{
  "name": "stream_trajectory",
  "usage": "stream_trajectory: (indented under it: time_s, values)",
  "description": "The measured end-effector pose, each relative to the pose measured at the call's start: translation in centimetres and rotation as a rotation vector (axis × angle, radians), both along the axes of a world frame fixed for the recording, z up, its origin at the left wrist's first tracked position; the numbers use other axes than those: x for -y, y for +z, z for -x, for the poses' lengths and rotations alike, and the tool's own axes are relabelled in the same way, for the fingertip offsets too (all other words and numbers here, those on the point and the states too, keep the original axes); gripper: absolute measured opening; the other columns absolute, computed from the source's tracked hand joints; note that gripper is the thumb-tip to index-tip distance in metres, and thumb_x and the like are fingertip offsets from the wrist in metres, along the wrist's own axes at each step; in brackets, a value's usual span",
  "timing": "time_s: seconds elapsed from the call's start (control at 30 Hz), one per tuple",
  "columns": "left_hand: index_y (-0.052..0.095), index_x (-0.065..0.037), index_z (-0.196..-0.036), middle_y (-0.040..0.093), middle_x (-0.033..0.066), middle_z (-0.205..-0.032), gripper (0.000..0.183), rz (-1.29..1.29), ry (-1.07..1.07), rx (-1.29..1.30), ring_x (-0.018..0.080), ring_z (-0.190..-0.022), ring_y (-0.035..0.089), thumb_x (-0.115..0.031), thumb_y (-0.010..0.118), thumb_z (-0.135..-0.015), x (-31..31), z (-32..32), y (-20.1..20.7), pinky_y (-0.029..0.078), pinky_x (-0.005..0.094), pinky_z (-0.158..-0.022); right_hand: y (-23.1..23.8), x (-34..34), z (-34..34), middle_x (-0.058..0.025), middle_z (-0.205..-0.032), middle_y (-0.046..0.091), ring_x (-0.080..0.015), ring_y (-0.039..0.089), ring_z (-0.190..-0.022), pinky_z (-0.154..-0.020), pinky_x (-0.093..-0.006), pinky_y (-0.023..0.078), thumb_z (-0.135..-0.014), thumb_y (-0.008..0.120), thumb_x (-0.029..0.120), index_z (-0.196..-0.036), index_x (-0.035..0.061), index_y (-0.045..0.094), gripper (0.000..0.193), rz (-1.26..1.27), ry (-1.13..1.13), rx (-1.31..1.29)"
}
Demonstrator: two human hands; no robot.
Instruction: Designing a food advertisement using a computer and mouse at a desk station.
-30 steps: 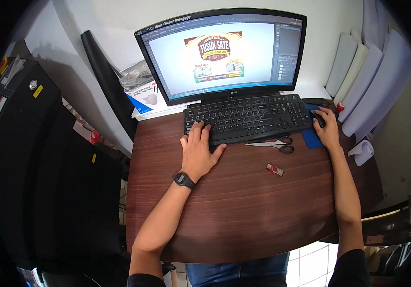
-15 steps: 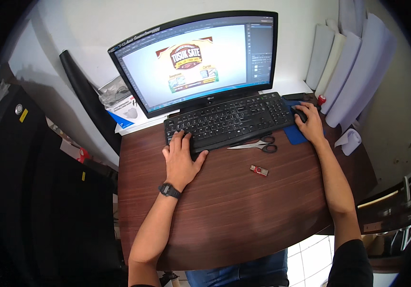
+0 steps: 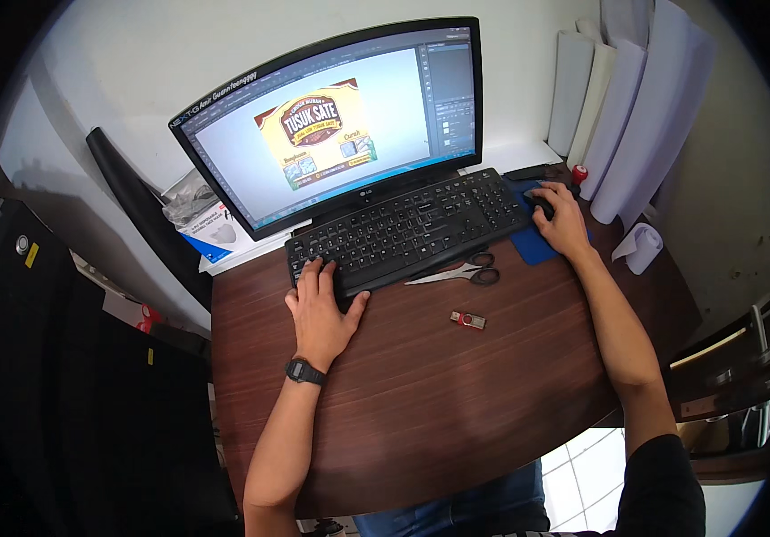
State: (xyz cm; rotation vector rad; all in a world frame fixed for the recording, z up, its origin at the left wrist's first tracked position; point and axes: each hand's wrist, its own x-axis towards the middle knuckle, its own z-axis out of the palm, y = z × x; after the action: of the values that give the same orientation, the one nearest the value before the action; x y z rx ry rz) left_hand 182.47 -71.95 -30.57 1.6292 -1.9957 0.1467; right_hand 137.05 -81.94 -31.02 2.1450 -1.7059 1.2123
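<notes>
My left hand rests at the lower left corner of the black keyboard, fingers spread over the keys and thumb at the front edge. A dark digital watch is on that wrist. Curled over a black computer mouse is my right hand; the mouse sits on a blue mouse pad. Behind the keyboard stands a monitor showing a yellow and brown graphic design in an editing window.
Scissors with black handles lie before the keyboard. Nearer, a red and silver USB stick lies on the brown desk. Rolled sheets lean at the right, by a red-handled stamp. A box stands left of the monitor.
The whole view has shifted slightly, so the monitor and keyboard sit further left. On the screen, the design's ground looks yellow where it was mostly white. Both hands keep their places.
</notes>
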Motion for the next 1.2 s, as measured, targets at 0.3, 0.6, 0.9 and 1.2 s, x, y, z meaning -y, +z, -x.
stream_trajectory:
  time_s: [0.3,0.6,0.9,1.2]
  values:
    - [0.056,-0.002,-0.142,0.050,0.0177,-0.151,0.073,0.018,0.004,0.010,0.0344,-0.143,0.044,-0.041,0.082,-0.087,-0.02,0.17,-0.01,0.032,0.0495,-0.111,-0.33,0.24,0.38,-0.0170,-0.133,0.065,-0.0373,0.062,-0.123,-0.104,-0.0458,0.051,-0.087,0.069,0.012,-0.118,0.0055,0.074,0.032,-0.017,-0.031,0.007]
    - [0.055,-0.001,-0.144,0.049,0.0192,-0.151,0.073,-0.008,0.012,0.014,0.0344,-0.145,0.042,-0.042,0.080,-0.088,-0.05,0.08,0.12,0.032,0.0521,-0.110,-0.42,0.24,0.18,-0.0158,-0.134,0.064,-0.0361,0.061,-0.123,-0.104,-0.0453,0.050,-0.089,0.068,0.013,-0.120,0.0065,0.074,0.032,-0.025,-0.044,0.006]
    - [0.055,-0.001,-0.143,0.048,0.0195,-0.152,0.074,-0.003,0.009,0.019,0.0349,-0.146,0.041,-0.043,0.080,-0.088,-0.08,0.04,0.09,0.031,0.0523,-0.111,-0.37,0.25,0.23,-0.0171,-0.135,0.064,-0.0365,0.059,-0.127,-0.106,-0.0454,0.049,-0.090,0.067,0.013,-0.122,0.0071,0.073,0.033,-0.047,-0.035,0.009]
    - [0.055,-0.001,-0.143,0.048,0.0198,-0.152,0.073,0.001,0.008,0.022,0.0352,-0.145,0.042,-0.043,0.080,-0.089,-0.05,0.04,0.12,0.032,0.0522,-0.110,-0.13,0.02,0.05,-0.0167,-0.136,0.064,-0.0359,0.059,-0.128,-0.107,-0.0457,0.049,-0.090,0.067,0.014,-0.122,0.0073,0.073,0.033,-0.060,-0.048,-0.001]
